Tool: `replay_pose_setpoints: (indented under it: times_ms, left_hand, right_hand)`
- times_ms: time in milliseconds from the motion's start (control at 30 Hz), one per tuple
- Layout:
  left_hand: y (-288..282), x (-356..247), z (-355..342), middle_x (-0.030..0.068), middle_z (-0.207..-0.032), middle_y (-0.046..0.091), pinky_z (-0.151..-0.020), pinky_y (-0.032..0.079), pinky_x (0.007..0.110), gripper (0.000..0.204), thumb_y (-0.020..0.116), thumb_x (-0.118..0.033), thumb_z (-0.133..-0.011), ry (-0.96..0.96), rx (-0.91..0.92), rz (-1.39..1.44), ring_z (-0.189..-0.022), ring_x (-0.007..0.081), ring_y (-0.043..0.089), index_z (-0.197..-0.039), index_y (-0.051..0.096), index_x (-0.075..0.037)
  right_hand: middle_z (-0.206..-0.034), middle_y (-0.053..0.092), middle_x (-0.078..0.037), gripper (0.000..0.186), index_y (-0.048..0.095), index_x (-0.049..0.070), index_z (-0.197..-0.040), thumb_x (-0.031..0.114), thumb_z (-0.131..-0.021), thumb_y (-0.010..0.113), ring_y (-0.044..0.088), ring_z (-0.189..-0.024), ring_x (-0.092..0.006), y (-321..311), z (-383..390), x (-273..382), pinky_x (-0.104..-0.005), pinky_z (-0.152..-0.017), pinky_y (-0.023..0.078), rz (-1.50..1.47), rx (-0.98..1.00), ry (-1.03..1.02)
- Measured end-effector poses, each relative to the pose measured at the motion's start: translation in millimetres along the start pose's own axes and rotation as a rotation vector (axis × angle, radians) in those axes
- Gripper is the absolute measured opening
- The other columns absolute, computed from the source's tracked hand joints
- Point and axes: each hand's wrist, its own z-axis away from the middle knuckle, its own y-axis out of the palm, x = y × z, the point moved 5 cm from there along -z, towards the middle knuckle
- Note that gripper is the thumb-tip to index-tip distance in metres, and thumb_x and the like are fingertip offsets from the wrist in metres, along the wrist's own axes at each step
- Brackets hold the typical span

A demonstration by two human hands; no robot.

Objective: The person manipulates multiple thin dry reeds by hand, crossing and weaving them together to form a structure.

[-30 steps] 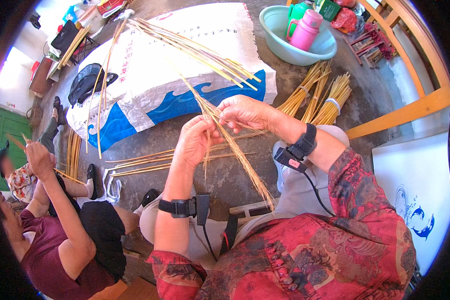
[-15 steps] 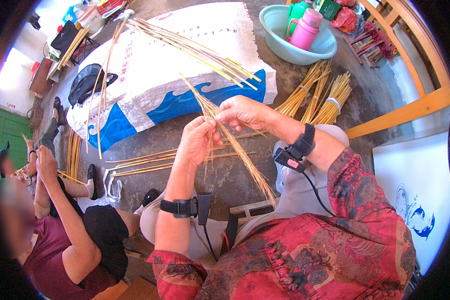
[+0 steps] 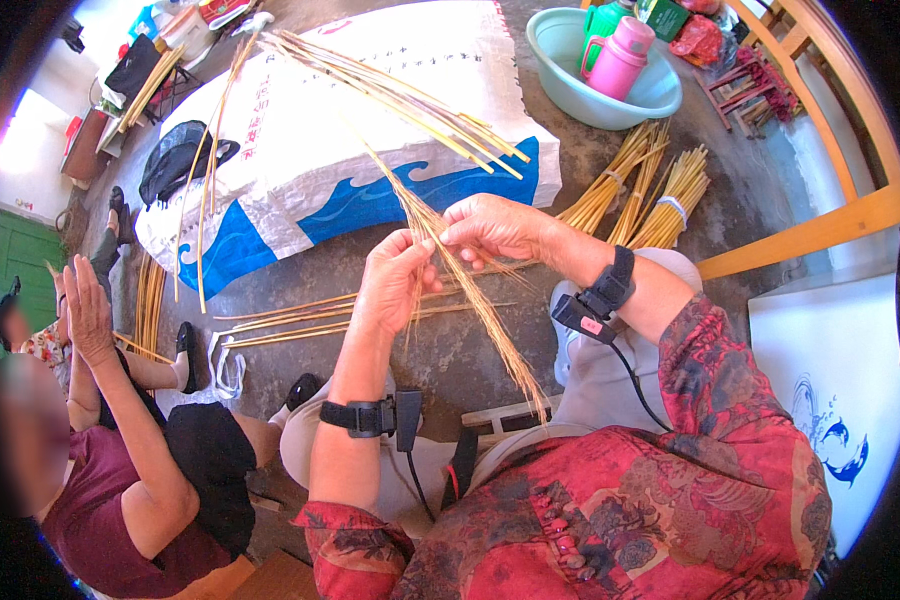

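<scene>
A thin bundle of straw stalks with feathery ends (image 3: pixel 492 325) slants between my hands, its brushy end hanging toward my lap. My left hand (image 3: pixel 398 275) is closed round the stalks, pinching them between thumb and fingers. Close beside it, my right hand (image 3: pixel 498 228) pinches the same bundle, its fingers curled and partly hidden behind the stalks. The upper part of the bundle reaches over the edge of a white sack sheet with a blue wave print (image 3: pixel 370 205). More long straw stalks (image 3: pixel 400 95) lie loose on that sheet.
Tied stalk bundles (image 3: pixel 675 195) lie right of the sheet. Behind them, a pale blue basin (image 3: pixel 605 115) holds a pink thermos (image 3: pixel 622 58). A wooden frame (image 3: pixel 810 228) stands at right. A black bag (image 3: pixel 182 160) rests on the sheet. At left sits a co-worker (image 3: pixel 120 490).
My hands keep their grip on the straw bundle, with hardly any shift. The co-worker's hands at left have gone from fingers folded to palms together with fingers straight up.
</scene>
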Motion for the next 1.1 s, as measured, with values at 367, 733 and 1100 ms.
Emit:
replay_pose_setpoints:
  times_ms: [367, 733, 1100]
  left_hand:
    - [2, 0, -3, 0.0014, -0.074, 0.055, -0.049, 0.044, 0.022, 0.014, 0.053, -0.01, -0.081, 0.063, 0.007, -0.025, -0.054, 0.0069, 0.047, -0.093, 0.053, -0.003]
    - [5, 5, -8, 0.0014, -0.072, 0.055, -0.051, 0.042, 0.022, 0.011, 0.053, -0.01, -0.081, 0.057, 0.095, 0.011, -0.057, 0.0082, 0.048, -0.09, 0.054, -0.003]
    - [-1, 3, -8, 0.0045, -0.081, 0.058, -0.063, 0.048, 0.027, 0.011, 0.049, -0.006, -0.081, 0.037, -0.057, -0.081, -0.069, 0.0127, 0.056, -0.09, 0.054, -0.001]
  right_hand:
    - [-0.059, 0.051, -0.001, 0.016, 0.054, -0.001, -0.088, 0.009, -0.076, 0.059, 0.047, -0.047, -0.0073, -1, 2, -3, -0.0195, -0.042, 0.04, -0.044, -0.017, 0.035]
    - [-0.056, 0.052, 0.001, 0.01, 0.057, 0.005, -0.079, 0.014, -0.075, 0.059, 0.045, -0.042, -0.0062, 3, 9, 0, -0.0177, -0.042, 0.037, 0.11, -0.025, 0.004]
    - [-0.074, 0.057, -0.003, 0.019, 0.056, 0.004, -0.089, 0.02, -0.08, 0.057, 0.053, -0.058, -0.0081, -13, 17, 14, -0.0218, -0.052, 0.046, 0.223, -0.156, -0.019]
